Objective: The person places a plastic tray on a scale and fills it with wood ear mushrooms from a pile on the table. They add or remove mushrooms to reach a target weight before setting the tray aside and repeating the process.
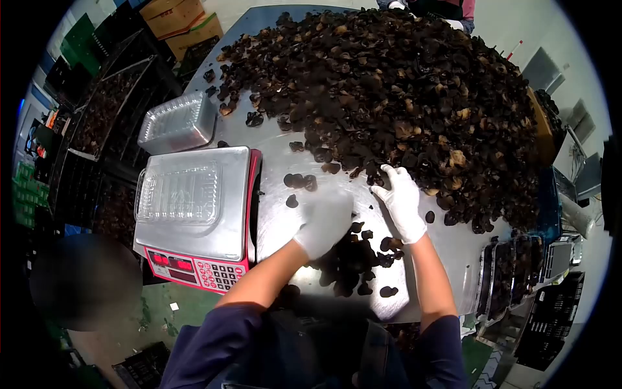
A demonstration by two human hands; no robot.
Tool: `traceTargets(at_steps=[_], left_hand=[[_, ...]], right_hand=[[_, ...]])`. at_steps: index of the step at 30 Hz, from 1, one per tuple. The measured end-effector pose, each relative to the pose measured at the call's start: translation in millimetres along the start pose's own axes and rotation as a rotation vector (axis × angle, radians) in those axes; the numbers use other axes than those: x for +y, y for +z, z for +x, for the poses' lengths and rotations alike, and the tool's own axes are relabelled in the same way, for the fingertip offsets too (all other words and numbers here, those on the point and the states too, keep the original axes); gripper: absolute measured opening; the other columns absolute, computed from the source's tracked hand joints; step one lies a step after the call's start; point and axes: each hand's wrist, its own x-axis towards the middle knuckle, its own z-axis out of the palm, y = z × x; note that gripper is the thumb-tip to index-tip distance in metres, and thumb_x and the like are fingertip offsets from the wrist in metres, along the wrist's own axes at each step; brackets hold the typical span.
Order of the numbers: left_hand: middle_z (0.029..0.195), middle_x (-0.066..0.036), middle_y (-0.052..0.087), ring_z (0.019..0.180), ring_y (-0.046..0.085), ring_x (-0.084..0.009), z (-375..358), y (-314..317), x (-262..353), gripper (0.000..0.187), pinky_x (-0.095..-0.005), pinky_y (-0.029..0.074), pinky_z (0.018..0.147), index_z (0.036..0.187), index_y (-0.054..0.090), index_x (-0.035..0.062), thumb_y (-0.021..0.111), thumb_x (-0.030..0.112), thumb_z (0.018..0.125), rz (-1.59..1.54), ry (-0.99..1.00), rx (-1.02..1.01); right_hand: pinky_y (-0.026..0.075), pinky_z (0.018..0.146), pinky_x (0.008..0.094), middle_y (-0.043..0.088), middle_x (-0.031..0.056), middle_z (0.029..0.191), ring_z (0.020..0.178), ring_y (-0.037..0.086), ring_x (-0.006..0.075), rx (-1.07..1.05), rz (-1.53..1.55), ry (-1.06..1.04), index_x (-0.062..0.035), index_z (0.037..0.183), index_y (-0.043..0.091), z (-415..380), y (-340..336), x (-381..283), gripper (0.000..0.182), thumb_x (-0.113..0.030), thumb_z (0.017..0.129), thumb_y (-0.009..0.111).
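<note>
A big heap of dark, dried-looking wood ear mushrooms (389, 97) covers much of the metal table (275, 155). My right hand (403, 202), in a white glove, is at the heap's near edge with thumb and fingers apart; I make out nothing held in it. My left hand (327, 220), also gloved, is smeared by motion over the bare metal, so its fingers cannot be read. Just below it lies a small cluster of loose mushrooms (346, 262). To the left, a red and silver digital scale (194, 243) carries a clear plastic tray (178, 194).
Stacked clear trays (178, 120) stand behind the scale. Filled trays (512, 272) line the table's right edge. Dark racks (107, 123) hold more mushrooms at left, near cardboard boxes (175, 23). Another person's gloved hand (453, 24) shows beyond the heap.
</note>
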Motion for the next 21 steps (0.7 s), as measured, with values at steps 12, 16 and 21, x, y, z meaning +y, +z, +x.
traceTargets(at_steps=[12,16,21], left_hand=[[0.089,-0.015,0.06,0.083,0.064,-0.0299,47.3,5.5,1.2,0.023,-0.0392,0.054,0.072,0.096,0.059,0.0033,0.066,0.019,0.081,-0.119,0.07,0.442],[0.086,-0.012,0.06,0.08,0.064,-0.0289,72.2,22.3,-0.5,0.021,-0.0389,0.054,0.067,0.091,0.057,0.0048,0.068,0.017,0.077,0.08,0.013,0.324],[0.09,-0.012,0.062,0.091,0.062,-0.0315,10.6,-9.5,-0.6,0.015,-0.0415,0.052,0.076,0.09,0.059,0.0066,0.065,0.01,0.076,-0.227,0.17,0.336]], right_hand=[[0.043,0.069,0.022,0.057,0.0004,0.082,0.074,0.053,0.0085,0.047,0.605,0.354,0.0,0.093,0.07,-91.3,-49.8,13.1,0.012,-0.001,0.081,0.073],[0.044,0.07,0.023,0.059,-0.0001,0.082,0.075,0.053,0.0084,-0.16,0.673,0.444,-0.001,0.095,0.072,-153.7,-90.5,14.9,0.019,0.004,0.077,0.076],[0.05,0.086,0.0292,0.068,0.0068,0.096,0.091,0.063,0.0159,-0.256,0.811,0.34,-0.002,0.101,0.071,-157.5,-92.7,-5.2,0.02,0.0,0.081,0.074]])
